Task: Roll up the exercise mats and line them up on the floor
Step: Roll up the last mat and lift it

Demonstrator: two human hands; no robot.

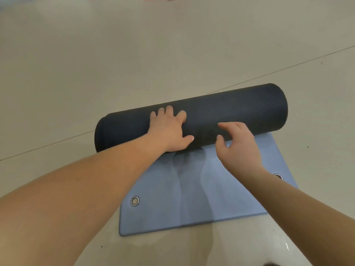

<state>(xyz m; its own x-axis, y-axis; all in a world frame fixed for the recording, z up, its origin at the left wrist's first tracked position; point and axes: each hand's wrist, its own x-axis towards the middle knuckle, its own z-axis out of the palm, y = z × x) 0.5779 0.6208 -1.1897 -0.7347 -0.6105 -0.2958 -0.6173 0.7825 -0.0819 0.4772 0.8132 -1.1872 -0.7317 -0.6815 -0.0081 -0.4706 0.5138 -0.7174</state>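
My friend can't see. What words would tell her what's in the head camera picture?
A person's left hand presses on top of a dark rolled exercise mat on a pale tiled floor, while the right hand hovers close to the roll with fingers loosely curled. The mat's last flat part is light blue, with two metal eyelets near its end.

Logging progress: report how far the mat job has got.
Done: most is wound into a dark roll. In hand: the left hand presses the roll; the right hand is open beside it. Left: the flat blue end; no lined-up mats show.
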